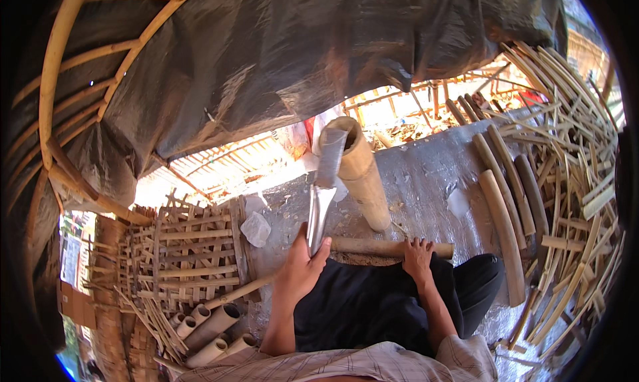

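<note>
well, this looks like a chopping step, at a spot between blows. the left hand [303, 267] is wrapped tight around the handle of a big knife [328, 166], and the blade points up. the right hand [418, 257] lies on a bamboo pole [369, 247], but i cannot tell how hard it grips. that pole lies right in front of the lap [373, 299], so call it the middle of the clock. the next move seems to call for a steady right hand, with fingers and knees kept away from the blade. a thick bamboo tube [365, 182] is at half past eleven, and the blade shows in front of its open rim; i cannot tell if they touch. open room on the grey floor sheet [426, 176] is at one o'clock. long bamboo pieces [504, 239] crowd three o'clock, and a woven bamboo frame [198, 237] sits at nine, so side swings look tight.
</note>
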The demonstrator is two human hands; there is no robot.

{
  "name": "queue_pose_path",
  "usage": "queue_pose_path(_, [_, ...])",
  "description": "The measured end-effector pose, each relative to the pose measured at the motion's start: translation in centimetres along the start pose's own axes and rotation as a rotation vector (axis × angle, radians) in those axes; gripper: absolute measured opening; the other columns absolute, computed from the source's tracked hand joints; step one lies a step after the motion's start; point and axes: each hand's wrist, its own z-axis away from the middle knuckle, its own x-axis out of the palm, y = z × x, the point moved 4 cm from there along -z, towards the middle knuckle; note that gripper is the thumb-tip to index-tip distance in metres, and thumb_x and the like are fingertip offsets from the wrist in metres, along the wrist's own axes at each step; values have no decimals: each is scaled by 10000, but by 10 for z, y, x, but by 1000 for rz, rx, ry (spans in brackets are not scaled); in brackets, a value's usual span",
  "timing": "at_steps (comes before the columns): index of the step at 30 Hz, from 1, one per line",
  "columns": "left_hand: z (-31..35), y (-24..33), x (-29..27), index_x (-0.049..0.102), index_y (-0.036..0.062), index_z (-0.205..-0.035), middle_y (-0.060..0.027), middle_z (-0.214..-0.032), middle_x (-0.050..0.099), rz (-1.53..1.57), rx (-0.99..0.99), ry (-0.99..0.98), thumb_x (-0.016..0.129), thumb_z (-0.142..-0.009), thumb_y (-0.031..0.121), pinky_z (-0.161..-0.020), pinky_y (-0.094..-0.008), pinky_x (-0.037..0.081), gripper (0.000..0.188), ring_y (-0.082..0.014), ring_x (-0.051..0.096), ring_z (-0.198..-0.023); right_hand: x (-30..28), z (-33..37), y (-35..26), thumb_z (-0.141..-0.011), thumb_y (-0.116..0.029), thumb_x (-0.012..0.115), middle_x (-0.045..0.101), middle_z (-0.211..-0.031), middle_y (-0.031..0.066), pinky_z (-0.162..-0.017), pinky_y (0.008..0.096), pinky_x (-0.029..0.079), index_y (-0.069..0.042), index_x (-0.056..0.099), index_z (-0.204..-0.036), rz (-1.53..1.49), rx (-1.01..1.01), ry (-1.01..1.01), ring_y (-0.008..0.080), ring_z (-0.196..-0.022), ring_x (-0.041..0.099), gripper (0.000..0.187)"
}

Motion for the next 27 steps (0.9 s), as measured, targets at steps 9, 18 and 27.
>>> queue_pose_path(9, [7,10,3,509,-53,-1261,-301,-1016,633,-65,137,15,631,-1042,290,-878,-477,496,424,-511,626,-994,49,-29,12,-793,-238,732,663,-1222,153,-942,593,458,-87,609,-1311,58,-199,-238,368,-1175,589,554])
queue_pose_path(18, [34,0,-6,544,37,-1165,2,-778,556,-99,-39,171,659,-1038,253,-558,-272,477,276,-85,553,-616,24,-85,19,-744,-383,843,741,-1119,239,-960,533,555,-56,674,-1179,-185,-278,-650,438,-1100,703,570])
queue_pose_path(27, [25,34,10,556,28,-1090,24,-688,454,410,-170,-46,648,-1024,120,-410,-239,286,146,-47,395,-462,25,-83,11,-662,-451,922,746,-1147,201,-950,515,569,-53,668,-1182,-146,-316,-662,403,-1113,709,703])
